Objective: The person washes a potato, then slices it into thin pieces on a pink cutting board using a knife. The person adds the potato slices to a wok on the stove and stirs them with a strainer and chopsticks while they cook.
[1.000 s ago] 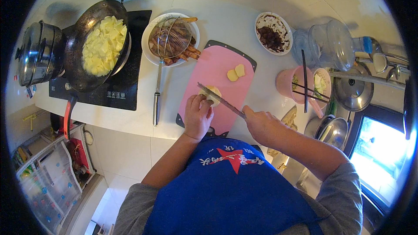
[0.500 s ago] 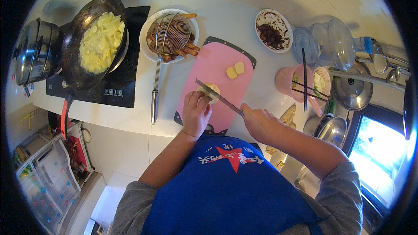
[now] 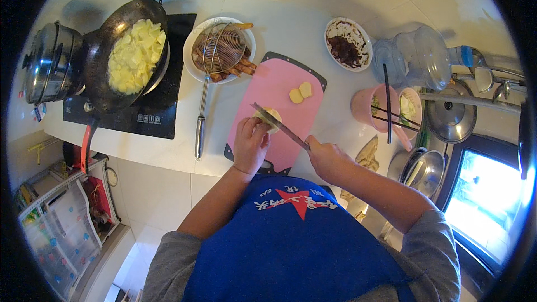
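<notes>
On the pink cutting board (image 3: 291,117) with dark ends lies a round, pale yellow vegetable piece (image 3: 272,114), its kind unclear. My left hand (image 3: 251,145) has its fingers bent and closed on that piece, hiding part of it. The handle of a kitchen knife (image 3: 285,127) is wrapped in my right hand (image 3: 328,162). Its blade slants across the pale piece, just beyond my left fingertips. Two pale yellow cut chunks (image 3: 300,93) rest farther up the board.
At left a wok (image 3: 103,86) of pale yellow slices sits on a black cooktop (image 3: 180,67), beside a dark pot (image 3: 47,64). A wire skimmer (image 3: 202,117) lies over a bowl (image 3: 190,59) of browned pieces. Rightward are a dark-food bowl (image 3: 366,45) and a pink container (image 3: 361,106) with chopsticks.
The whole view has shifted slightly. My right hand and the knife have moved a little to the left; my left hand stays on the pale piece.
</notes>
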Demonstrator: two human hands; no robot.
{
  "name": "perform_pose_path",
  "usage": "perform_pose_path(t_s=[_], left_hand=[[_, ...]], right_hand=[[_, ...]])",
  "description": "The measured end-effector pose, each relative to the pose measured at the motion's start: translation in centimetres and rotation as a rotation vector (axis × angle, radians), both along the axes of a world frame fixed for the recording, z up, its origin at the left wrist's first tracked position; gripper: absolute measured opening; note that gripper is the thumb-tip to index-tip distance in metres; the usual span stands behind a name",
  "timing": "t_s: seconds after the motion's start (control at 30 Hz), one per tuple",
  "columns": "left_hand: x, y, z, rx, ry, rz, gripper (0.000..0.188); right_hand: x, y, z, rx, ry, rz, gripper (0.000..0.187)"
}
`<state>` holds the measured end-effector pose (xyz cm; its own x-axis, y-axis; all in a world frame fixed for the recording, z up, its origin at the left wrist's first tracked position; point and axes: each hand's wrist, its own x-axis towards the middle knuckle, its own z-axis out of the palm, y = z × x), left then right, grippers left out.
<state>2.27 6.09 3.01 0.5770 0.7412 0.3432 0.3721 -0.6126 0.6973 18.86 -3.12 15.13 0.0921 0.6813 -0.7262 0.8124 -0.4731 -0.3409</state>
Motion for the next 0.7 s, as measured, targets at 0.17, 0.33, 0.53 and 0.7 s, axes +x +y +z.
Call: perform_pose_path(t_s=[0.17, 0.33, 0.53, 0.7], left_hand=[[-0.1, -0.1, -0.2, -0.001, 0.031, -0.015, 0.034], [-0.1, 0.1, 0.4, -0.038, 0.005, -0.052, 0.032], [-0.7, 0.6, 1.9, 0.018, -0.004, -0.078, 0.032], [-1.1, 4.7, 8.4, 0.252, -0.101, -0.099, 0.027]], right_hand=[[-0.3, -1.1, -1.0, 0.048, -0.006, -0.027, 0.021], [-0.1, -2.8, -3.8, 0.169, 0.011, -0.058, 0.021], [-0.2, -2.7, -3.5, 0.186, -0.011, -0.029, 0.02], [0.0, -2.5, -2.9, 0.179, -0.006, -0.045, 0.019]])
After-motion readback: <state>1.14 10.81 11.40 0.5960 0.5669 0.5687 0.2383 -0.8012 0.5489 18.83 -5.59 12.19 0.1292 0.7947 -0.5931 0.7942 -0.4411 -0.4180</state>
